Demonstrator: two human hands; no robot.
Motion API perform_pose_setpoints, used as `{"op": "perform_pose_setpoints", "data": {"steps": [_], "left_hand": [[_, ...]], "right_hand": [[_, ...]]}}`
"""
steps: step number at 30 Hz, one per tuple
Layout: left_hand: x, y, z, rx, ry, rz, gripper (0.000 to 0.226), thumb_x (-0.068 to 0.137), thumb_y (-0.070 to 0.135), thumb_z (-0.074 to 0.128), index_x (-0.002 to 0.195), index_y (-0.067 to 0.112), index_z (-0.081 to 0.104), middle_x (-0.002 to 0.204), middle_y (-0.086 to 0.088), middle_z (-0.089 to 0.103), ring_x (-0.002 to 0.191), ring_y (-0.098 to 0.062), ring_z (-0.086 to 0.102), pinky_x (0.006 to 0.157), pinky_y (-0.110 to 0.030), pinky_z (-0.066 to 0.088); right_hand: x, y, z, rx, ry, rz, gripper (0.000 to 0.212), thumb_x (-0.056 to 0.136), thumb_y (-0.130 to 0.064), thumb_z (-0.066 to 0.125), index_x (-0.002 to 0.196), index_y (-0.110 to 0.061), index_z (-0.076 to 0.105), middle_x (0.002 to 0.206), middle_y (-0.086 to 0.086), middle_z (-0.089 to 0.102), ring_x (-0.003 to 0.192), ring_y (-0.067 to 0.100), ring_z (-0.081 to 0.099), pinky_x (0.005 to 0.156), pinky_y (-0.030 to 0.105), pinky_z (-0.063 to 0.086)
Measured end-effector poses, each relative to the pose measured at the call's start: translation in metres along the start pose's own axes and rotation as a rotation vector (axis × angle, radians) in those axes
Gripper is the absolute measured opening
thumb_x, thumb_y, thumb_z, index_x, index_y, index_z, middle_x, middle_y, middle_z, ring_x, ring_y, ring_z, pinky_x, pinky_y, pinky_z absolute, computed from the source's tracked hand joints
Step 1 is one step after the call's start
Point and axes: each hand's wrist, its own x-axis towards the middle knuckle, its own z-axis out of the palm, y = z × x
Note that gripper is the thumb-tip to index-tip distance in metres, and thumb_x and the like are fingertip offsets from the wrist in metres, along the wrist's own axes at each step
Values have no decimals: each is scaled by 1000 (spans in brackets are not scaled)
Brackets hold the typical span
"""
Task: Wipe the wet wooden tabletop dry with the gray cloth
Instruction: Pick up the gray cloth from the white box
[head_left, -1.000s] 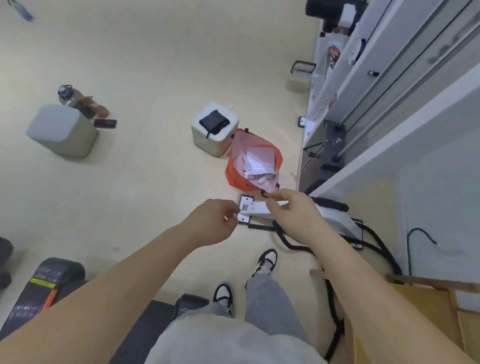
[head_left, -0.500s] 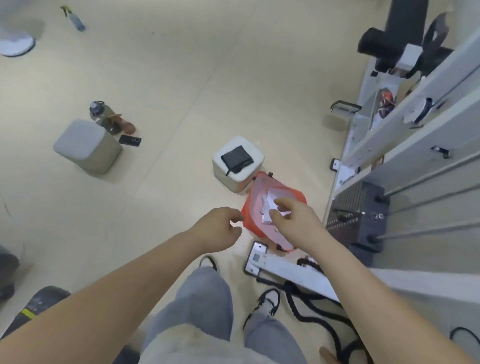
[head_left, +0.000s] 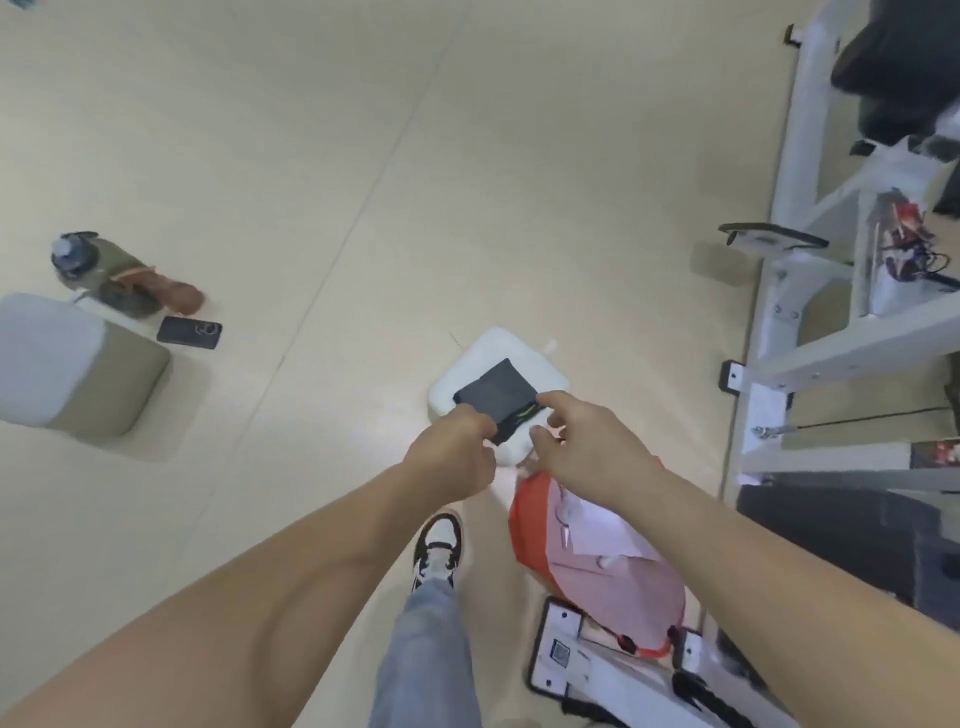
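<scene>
The left hand (head_left: 451, 453) is curled, its fingers (head_left: 480, 423) pressed together at the near-left corner of the gray cloth (head_left: 496, 396); whether they pinch it cannot be told. The cloth lies folded flat on the white stool (head_left: 545, 371), directly ahead of both hands, long axis running near-left to far-right. The right hand (head_left: 589, 444) hovers with fingers spread over the near-right edge; the orange bag (head_left: 527, 525) stands just beside the stool, below this wrist, clear of the reach.

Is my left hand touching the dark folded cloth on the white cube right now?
Touching. In the head view, the left hand has its fingertips closed on the near edge of the gray cloth, with no gap showing between them.
</scene>
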Motion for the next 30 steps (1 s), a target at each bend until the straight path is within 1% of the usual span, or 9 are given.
{"op": "perform_pose_setpoints", "data": {"steps": [7, 10, 14, 16, 18, 20, 24, 27, 30], "left_hand": [[163, -81, 25, 91, -107, -51, 28, 95, 21, 49, 119, 16, 61, 131, -2, 50, 117, -27, 53, 94, -46, 53], [216, -101, 51, 92, -116, -64, 8, 95, 18, 47, 89, 18, 51, 112, -2, 50, 100, -26, 54, 86, -42, 53], [267, -118, 89, -59, -38, -149, 22, 95, 13, 46, 74, 20, 41, 88, -3, 51, 72, -24, 49, 62, -31, 41], [282, -123, 106, -168, -73, -185, 7, 98, 17, 50, 93, 20, 53, 94, -4, 58, 79, -25, 55, 68, -30, 42], [290, -126, 118, -233, -110, -227, 31, 97, 27, 57, 126, 18, 52, 116, -2, 63, 103, -28, 62, 85, -34, 50], [291, -128, 126, -212, -122, -280, 44, 92, 36, 63, 130, 17, 50, 117, -3, 63, 115, -30, 55, 94, -44, 53], [274, -110, 131, -258, -147, -283, 13, 87, 30, 58, 86, 20, 50, 81, 3, 56, 84, -23, 54, 70, -36, 54], [243, -64, 115, -577, -88, -259, 21, 82, 18, 58, 75, 22, 39, 69, 4, 43, 64, -19, 43, 56, -30, 40], [188, 0, 78, -770, -104, -180, 26, 78, 18, 64, 68, 29, 43, 61, 9, 46, 58, -18, 45, 55, -35, 41]], "right_hand": [[162, 29, 47, 142, 23, 214, 41, 101, -30, 49, 138, -12, 52, 119, 6, 68, 105, 28, 65, 92, 39, 53], [209, 47, 66, 212, 31, 295, 40, 103, -36, 47, 129, -8, 56, 119, 11, 68, 109, 30, 64, 95, 39, 51], [254, 74, 87, 305, 27, 336, 45, 104, -41, 46, 141, -17, 51, 108, -3, 64, 96, 18, 60, 80, 28, 41], [266, 88, 98, 327, 38, 339, 44, 103, -39, 47, 142, -19, 51, 95, -13, 58, 85, 9, 57, 74, 25, 41], [271, 99, 105, 335, 36, 359, 38, 103, -38, 48, 134, -17, 56, 98, -9, 63, 89, 14, 62, 75, 27, 46], [270, 106, 107, 344, 40, 396, 35, 103, -38, 48, 124, -13, 60, 112, 5, 69, 98, 23, 65, 79, 30, 48], [252, 114, 105, 337, 42, 431, 38, 103, -38, 48, 125, -11, 61, 105, 7, 70, 94, 25, 64, 77, 32, 48], [218, 109, 100, 405, 90, 375, 38, 103, -38, 50, 135, -19, 57, 104, -3, 69, 101, 19, 63, 85, 30, 47], [166, 96, 86, 721, 230, 382, 31, 102, -43, 52, 118, -22, 68, 101, -8, 71, 96, 10, 65, 80, 22, 46]]}}
